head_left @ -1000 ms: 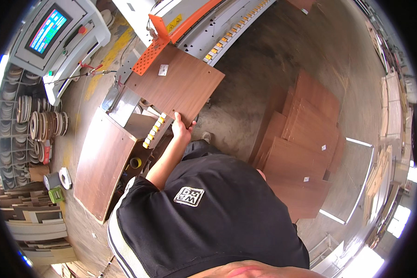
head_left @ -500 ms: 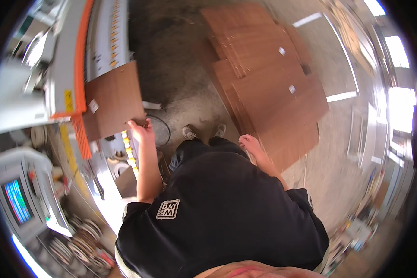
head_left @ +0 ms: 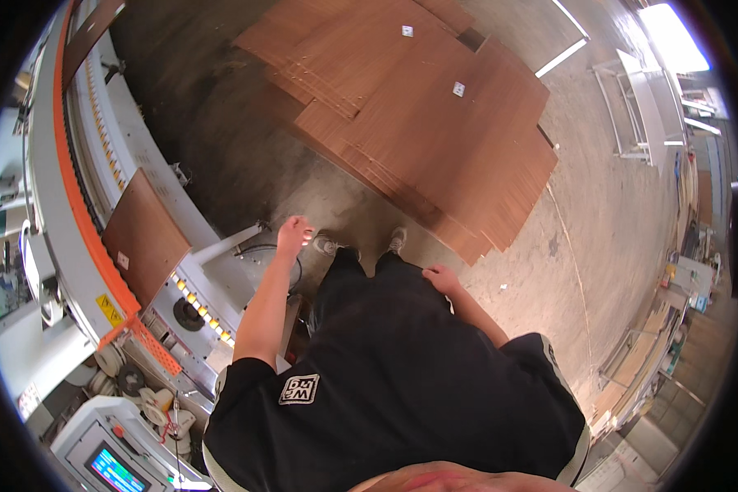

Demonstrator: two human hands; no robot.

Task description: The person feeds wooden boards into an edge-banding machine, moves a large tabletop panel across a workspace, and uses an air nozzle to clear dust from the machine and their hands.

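My left hand [head_left: 293, 235] hangs in the air above the floor, empty, its fingers loosely bent and apart. To its left, a brown wood-grain panel [head_left: 145, 238] with a small white label lies on the edge of a long machine [head_left: 98, 238], partly under its orange strip. The hand no longer touches this panel. By my right thigh, my right hand [head_left: 441, 279] is held low with relaxed fingers, and nothing shows in it. Ahead of me, large brown boards [head_left: 435, 131] lie in a stack, two of them bearing white labels.
Another brown panel [head_left: 90, 41] sits farther up the machine. A control screen [head_left: 115, 471] stands at lower left, near rolls of edging tape [head_left: 111, 361]. A grey support arm [head_left: 230, 243] juts from the machine towards my feet. A white-framed rack [head_left: 635, 115] stands at far right.
My left hand has let go of the panel and moved right, away from it. The panel now sits on the machine alone. My view has turned to the right.
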